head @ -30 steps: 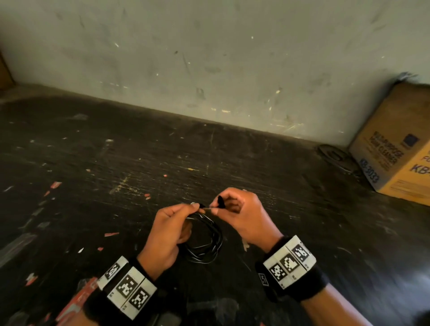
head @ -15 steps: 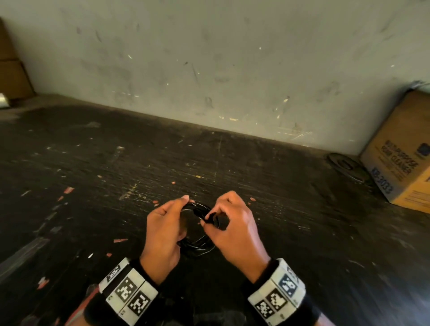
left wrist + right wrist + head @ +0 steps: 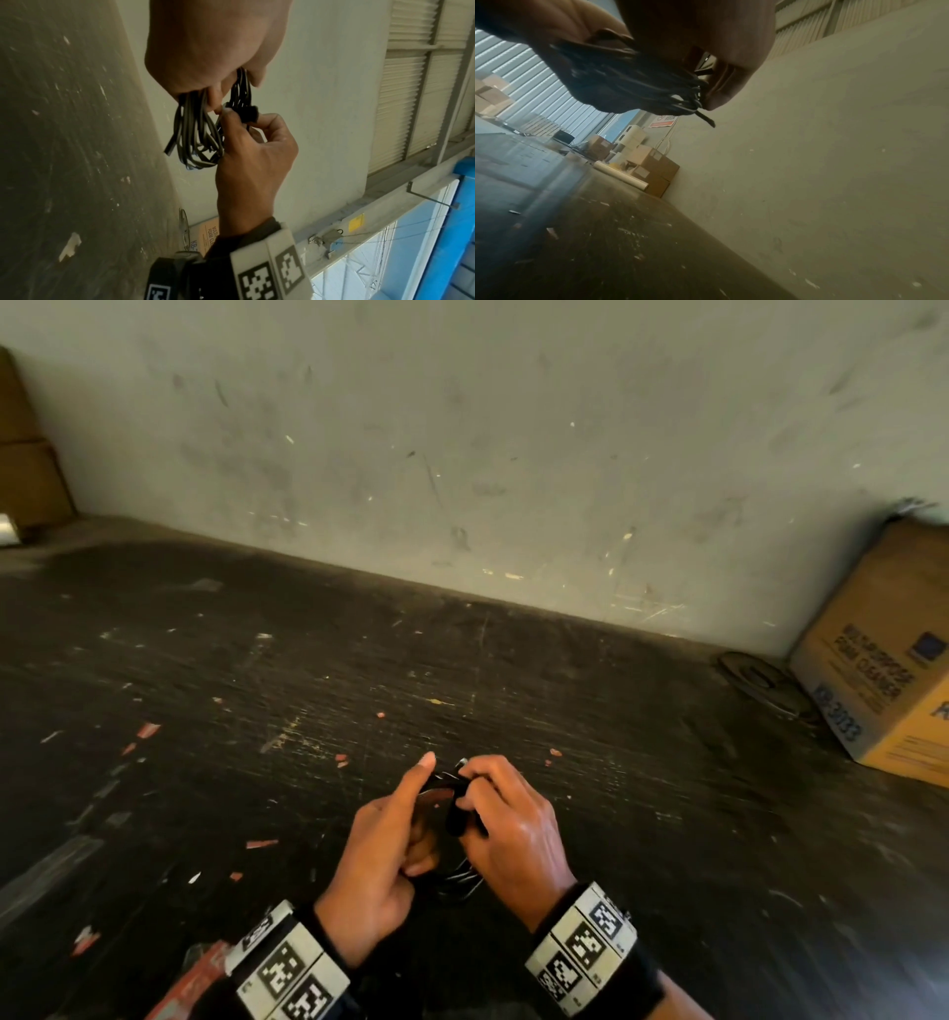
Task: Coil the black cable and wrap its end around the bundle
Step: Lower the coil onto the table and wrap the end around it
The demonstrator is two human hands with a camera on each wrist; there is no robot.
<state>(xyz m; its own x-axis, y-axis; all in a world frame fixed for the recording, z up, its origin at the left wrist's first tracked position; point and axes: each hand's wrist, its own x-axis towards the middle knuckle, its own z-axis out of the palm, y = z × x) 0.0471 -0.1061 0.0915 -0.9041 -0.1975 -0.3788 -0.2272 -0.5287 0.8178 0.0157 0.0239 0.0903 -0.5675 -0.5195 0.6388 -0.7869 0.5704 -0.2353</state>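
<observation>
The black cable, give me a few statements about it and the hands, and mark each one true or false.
1. The black cable is gathered into several loops. True.
2. It lies flat on the dark floor, untouched. False: both hands hold it above the floor.
3. The right hand pinches the cable's plug end. True.
4. The left hand rests idle on the floor. False: it grips the loops.
5. The cardboard box stands at the left wall. False: it stands to the right.

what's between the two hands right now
Only the coiled black cable: the left hand grips the loops and the right hand pinches its plug end. The left wrist view shows it best.
</observation>
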